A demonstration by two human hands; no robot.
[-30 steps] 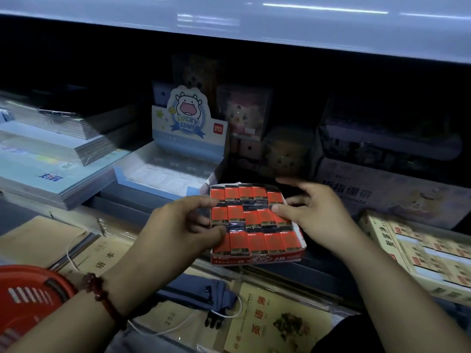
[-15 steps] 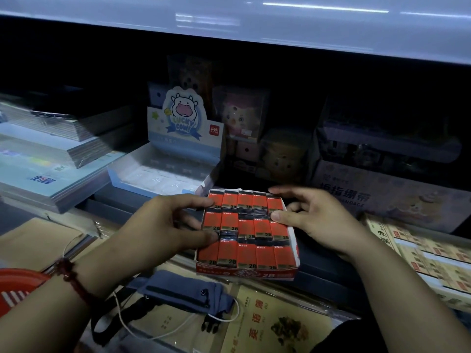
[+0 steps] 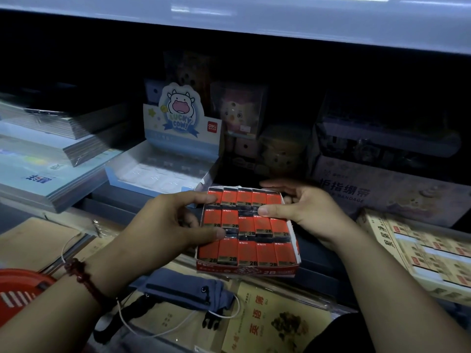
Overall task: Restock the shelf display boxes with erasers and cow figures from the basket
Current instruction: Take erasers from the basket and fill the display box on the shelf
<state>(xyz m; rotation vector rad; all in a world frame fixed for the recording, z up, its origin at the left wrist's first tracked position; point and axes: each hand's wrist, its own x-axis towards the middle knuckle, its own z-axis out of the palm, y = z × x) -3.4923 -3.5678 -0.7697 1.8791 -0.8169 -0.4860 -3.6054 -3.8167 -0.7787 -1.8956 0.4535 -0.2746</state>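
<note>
While the head camera looks down into a dim shelf bay, the eraser box [image 3: 254,253] sits between both hands at the shelf's front edge, tipped a little toward the person. The left hand [image 3: 163,225] grips its left side, forefinger along the far corner and thumb pressed on the middle row. The right hand [image 3: 305,210] grips the right side, thumb laid on the erasers [image 3: 229,217] and fingers curled behind the back wall. Whether the base rests on the shelf or hangs free, I cannot tell.

The red 2B sleeves fill three rows, but the middle one is staggered, with dark gaps showing. That looseness is the likely trouble: the front wall is low, so more tilt could let pieces slide out onto the blue pouch [image 3: 186,289] lying below. A hard thumb could also buckle a row upward.

The cow display box [image 3: 119,179] stands just behind and to the left, its near corner close to the eraser box; a careless push back might knock it askew. The basket [image 3: 17,289] is at the lower left, well apart.
</note>
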